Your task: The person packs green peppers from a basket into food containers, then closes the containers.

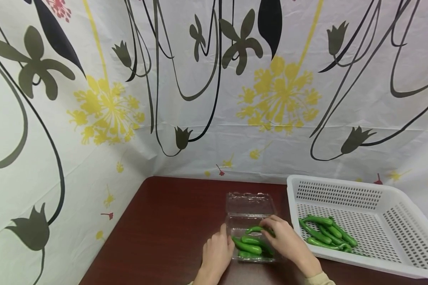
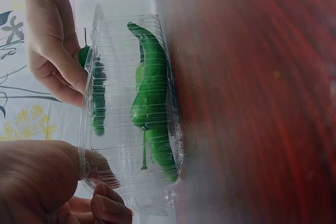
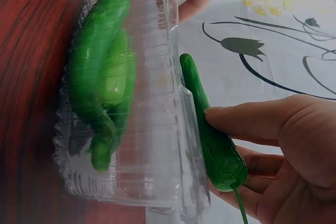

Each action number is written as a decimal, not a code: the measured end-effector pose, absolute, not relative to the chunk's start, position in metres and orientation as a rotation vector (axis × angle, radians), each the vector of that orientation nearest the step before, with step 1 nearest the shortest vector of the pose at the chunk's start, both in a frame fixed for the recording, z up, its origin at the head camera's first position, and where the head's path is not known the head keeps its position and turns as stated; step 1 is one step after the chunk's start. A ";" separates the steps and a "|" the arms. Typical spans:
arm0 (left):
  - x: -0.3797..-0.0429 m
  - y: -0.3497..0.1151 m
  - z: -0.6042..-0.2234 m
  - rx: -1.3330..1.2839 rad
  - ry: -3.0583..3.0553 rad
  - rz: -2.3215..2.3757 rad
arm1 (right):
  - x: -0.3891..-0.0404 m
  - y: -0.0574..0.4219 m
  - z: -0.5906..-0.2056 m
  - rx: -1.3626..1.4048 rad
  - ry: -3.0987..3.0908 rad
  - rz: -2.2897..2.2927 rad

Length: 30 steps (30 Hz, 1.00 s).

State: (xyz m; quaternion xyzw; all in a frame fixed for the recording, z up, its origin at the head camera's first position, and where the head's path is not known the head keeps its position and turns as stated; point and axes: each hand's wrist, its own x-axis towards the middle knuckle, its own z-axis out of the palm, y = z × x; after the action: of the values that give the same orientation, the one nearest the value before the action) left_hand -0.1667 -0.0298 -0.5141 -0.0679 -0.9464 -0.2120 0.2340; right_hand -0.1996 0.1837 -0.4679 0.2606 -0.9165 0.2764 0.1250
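Observation:
A clear plastic clamshell box (image 1: 237,222) lies on the table with its lid (image 1: 250,205) folded back, away from the person. Several green peppers (image 1: 247,247) rest on its bottom, toward the near end. At the box's left rim, my left hand (image 1: 216,253) holds the wall between thumb and curled fingers (image 2: 109,205). My right hand (image 1: 284,239) pinches one more green pepper (image 3: 214,148) between thumb and fingers, by its stem half. That pepper is level with the rim, its tip pointing left over the box's interior.
To the right stands a white perforated plastic basket (image 1: 337,181), close beside the box. Several green peppers (image 1: 317,234) lie in its left part. The dark red-brown table (image 1: 164,221) meets a white flower-patterned cloth (image 1: 207,114) at the back and left.

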 end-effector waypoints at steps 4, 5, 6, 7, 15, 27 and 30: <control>-0.167 -0.030 -0.515 -0.182 -2.602 -0.585 | -0.200 0.183 -0.470 0.770 -2.677 0.800; -0.167 -0.029 -0.514 -0.182 -2.601 -0.585 | -0.200 0.182 -0.470 0.773 -2.679 0.798; -0.167 -0.029 -0.515 -0.182 -2.601 -0.583 | -0.200 0.182 -0.471 0.775 -2.678 0.797; -0.167 -0.029 -0.515 -0.181 -2.599 -0.581 | -0.200 0.182 -0.471 0.777 -2.677 0.794; -0.167 -0.030 -0.516 -0.185 -2.591 -0.578 | -0.199 0.179 -0.475 0.805 -2.673 0.787; -0.167 -0.030 -0.514 -0.196 -2.604 -0.597 | -0.201 0.174 -0.483 0.864 -2.694 0.772; -0.167 -0.030 -0.515 -0.196 -2.598 -0.596 | -0.202 0.173 -0.485 0.878 -2.709 0.775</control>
State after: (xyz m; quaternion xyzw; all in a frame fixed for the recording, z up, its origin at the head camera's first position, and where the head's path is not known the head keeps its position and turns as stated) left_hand -0.1671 -0.0302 -0.5149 -0.0715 -0.9454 -0.2167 0.2325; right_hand -0.2023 0.1729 -0.4855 0.2962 -0.9137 0.2615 0.0949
